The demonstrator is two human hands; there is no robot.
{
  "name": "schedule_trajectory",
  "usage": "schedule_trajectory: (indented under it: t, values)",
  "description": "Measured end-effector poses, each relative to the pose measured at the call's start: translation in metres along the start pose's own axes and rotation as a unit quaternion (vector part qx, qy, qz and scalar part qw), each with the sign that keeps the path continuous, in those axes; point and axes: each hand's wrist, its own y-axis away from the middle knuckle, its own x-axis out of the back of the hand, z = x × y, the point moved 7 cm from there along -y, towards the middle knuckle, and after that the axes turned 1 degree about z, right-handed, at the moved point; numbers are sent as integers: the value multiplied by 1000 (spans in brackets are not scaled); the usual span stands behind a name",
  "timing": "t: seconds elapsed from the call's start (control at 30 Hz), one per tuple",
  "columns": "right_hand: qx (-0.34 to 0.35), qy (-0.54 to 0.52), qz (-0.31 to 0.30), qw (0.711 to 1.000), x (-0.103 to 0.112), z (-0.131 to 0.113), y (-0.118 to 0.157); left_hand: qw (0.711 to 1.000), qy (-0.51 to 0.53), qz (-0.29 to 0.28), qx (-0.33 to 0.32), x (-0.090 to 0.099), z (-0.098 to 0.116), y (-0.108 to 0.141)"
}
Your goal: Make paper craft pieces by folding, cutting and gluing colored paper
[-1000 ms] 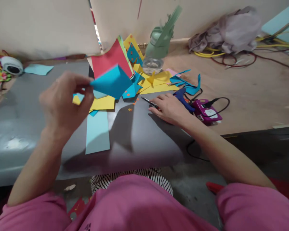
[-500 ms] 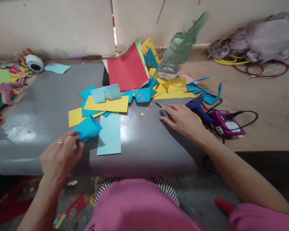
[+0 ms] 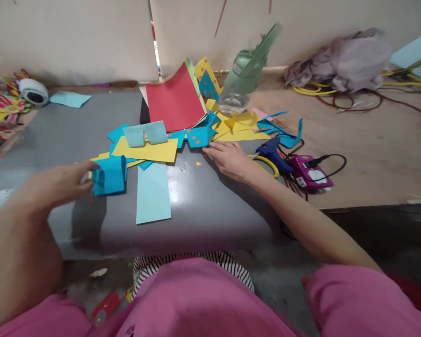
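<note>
At the left, my left hand (image 3: 61,182) pinches the edge of a folded blue paper (image 3: 108,177), held over the grey table cover. My right hand (image 3: 228,159) rests near the blue paper glasses with orange dots (image 3: 197,137), fingers bent low; whatever lies under its fingertips is hidden. Between the hands lie a yellow strip (image 3: 145,150), a light blue cut-out (image 3: 136,135) on top of it, and a light blue sheet (image 3: 153,194). Small orange and yellow scraps (image 3: 199,164) dot the cover.
Red sheets (image 3: 173,100) are stacked at the back beside a green bottle (image 3: 245,70). To the right sit a blue glue gun (image 3: 275,154), a yellow ring (image 3: 268,166) and a purple power box (image 3: 310,174) with cables. A white roll (image 3: 33,91) stands far left.
My left hand has moved left and turned, with the folded blue paper now lying flatter. My right hand has shifted left toward the dotted glasses. The whole view has shifted somewhat.
</note>
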Motion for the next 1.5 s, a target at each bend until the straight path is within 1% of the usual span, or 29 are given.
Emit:
schedule_trajectory:
  t: [0.03, 0.1, 0.13, 0.17, 0.23, 0.27, 0.3, 0.37, 0.47, 0.53, 0.63, 0.7, 0.73, 0.8, 0.87, 0.9, 0.93, 0.97, 1.03, 1.07, 1.1, 1.13, 1.2, 1.23, 1.3, 1.37, 1.4, 1.5]
  values:
    - [11, 4, -9, 1000, -3, -4, -2, 999, 17, -29, 3, 4, -3, -11]
    - [33, 14, -27, 999, -7, -9, 2, 998, 52, 11, 30, 22, -6, -33]
    - [41, 20, -34, 998, -7, -11, 9, 996, 76, 41, 33, 29, -3, -44]
    - [49, 25, -39, 998, -6, -11, 17, 992, 105, 63, 23, 34, 2, -56]
    - [59, 27, -49, 997, -3, -12, 35, 986, 149, 74, -10, 33, 15, -77]
    - [61, 21, -54, 996, -2, -13, 42, 981, 175, 84, -15, 31, 19, -87]
    - [59, 14, -58, 996, 0, -13, 46, 975, 205, 85, -22, 27, 24, -95]
    - [45, -2, -55, 997, 1, -16, 46, 963, 255, 84, -24, 19, 30, -107]
    - [17, -2, -39, 999, -1, -18, 33, 957, 280, 78, -8, 12, 34, -113]
    - [21, 5, -38, 999, -5, -20, 27, 958, 278, 69, 2, 11, 36, -110]
    - [59, -11, -28, 998, -4, -23, 32, 949, 311, 54, 7, 11, 40, -104]
    - [63, -47, -5, 997, 3, -20, 39, 938, 343, 51, 14, 11, 41, -101]
    - [52, -70, 11, 996, 8, -16, 42, 932, 359, 52, 20, 12, 41, -101]
    - [6, -113, 38, 993, 17, -6, 43, 913, 402, 62, 31, 13, 42, -101]
    - [-43, -133, 55, 989, 21, 4, 39, 879, 467, 88, 38, 16, 41, -103]
    - [-58, -133, 59, 988, 21, 7, 35, 853, 510, 103, 40, 17, 40, -104]
    - [-64, -131, 62, 987, 20, 9, 30, 820, 557, 124, 45, 18, 39, -106]
    - [-63, -126, 65, 988, 18, 10, 26, 779, 607, 150, 51, 19, 37, -107]
    - [-47, -120, 63, 990, 12, 8, 16, 684, 699, 200, 56, 21, 32, -108]
    - [-37, -120, 60, 990, 9, 6, 13, 645, 732, 213, 52, 22, 32, -108]
    - [-25, -122, 56, 991, 6, 4, 10, 617, 753, 222, 46, 22, 33, -108]
    - [-11, -130, 52, 990, 3, 2, 9, 603, 765, 223, 37, 23, 36, -108]
    - [10, -155, 57, 986, 2, -1, 9, 601, 772, 208, 19, 24, 44, -106]
    - [9, -169, 70, 983, 4, -1, 11, 603, 772, 200, 14, 25, 48, -105]
    - [-20, -193, 102, 976, 7, 4, 15, 608, 771, 187, 10, 25, 58, -101]
    - [-54, -202, 118, 971, 8, 9, 18, 617, 766, 178, 13, 24, 66, -99]
    - [-58, -203, 111, 971, 6, 8, 18, 623, 762, 176, 14, 24, 69, -98]
    - [-32, -185, 80, 979, 0, 0, 15, 653, 738, 169, 2, 22, 78, -97]
